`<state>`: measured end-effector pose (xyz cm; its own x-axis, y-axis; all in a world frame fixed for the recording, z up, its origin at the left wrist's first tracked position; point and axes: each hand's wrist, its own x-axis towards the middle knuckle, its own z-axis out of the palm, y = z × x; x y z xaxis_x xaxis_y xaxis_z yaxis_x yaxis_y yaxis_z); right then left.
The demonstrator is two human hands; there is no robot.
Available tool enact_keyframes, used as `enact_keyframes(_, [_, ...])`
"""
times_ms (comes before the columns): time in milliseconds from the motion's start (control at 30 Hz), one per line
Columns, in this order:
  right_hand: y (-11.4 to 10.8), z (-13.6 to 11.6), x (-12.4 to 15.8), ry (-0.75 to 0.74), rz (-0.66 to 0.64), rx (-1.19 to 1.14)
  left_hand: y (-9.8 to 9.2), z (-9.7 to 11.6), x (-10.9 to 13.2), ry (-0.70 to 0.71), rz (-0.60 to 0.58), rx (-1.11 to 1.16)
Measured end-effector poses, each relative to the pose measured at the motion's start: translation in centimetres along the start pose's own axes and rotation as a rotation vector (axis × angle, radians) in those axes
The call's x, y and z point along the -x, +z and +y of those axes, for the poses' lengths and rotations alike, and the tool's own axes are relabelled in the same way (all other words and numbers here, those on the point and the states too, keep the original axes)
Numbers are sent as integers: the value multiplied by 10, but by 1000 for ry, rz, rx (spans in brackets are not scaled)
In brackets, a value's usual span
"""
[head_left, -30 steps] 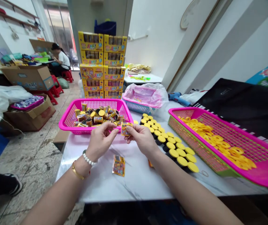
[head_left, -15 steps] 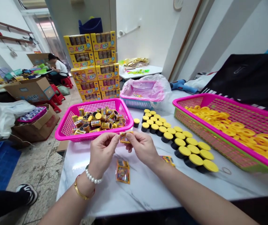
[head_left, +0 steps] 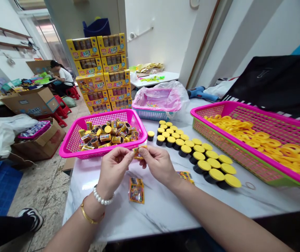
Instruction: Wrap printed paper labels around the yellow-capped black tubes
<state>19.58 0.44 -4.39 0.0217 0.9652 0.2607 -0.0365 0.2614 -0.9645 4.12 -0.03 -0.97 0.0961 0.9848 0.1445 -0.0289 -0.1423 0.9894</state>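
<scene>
Between my two hands, in front of the left basket, is a small yellow printed plastic label. My left hand is closed, its thumb and forefinger pinching the label's left edge. On the other side my right hand pinches the label with its thumb on top, hiding part of it. Below them on the marble-patterned table lie more such labels, flat and overlapping. Another few labels show partly behind my right forearm. Rows of black cups with yellow lids stand to the right of my hands.
A pink basket holds small printed cylinders. At right, a larger pink basket contains yellow rings. A plastic-lined basket and a blue tool sit farther back. Yellow boxes are stacked behind. Another person sits far left.
The view has shifted slightly, so the surroundings sit a little farther left. Both hands still pinch the label in nearly the same position.
</scene>
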Motion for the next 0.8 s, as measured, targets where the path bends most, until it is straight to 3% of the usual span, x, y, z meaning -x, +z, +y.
enact_keyframes(167, [0, 3, 2, -34, -26, 41, -2, 3, -3, -15, -33, 16])
enact_keyframes(433, [4, 2, 6, -155, -47, 202, -5, 0, -4, -18, 45, -17])
enact_keyframes(667, [2, 1, 3, -82, 7, 98, -3, -2, -1, 56, 207, 16])
enact_keyframes(800, [1, 1, 3, -60, -1, 66, -4, 0, 0, 79, 185, 13])
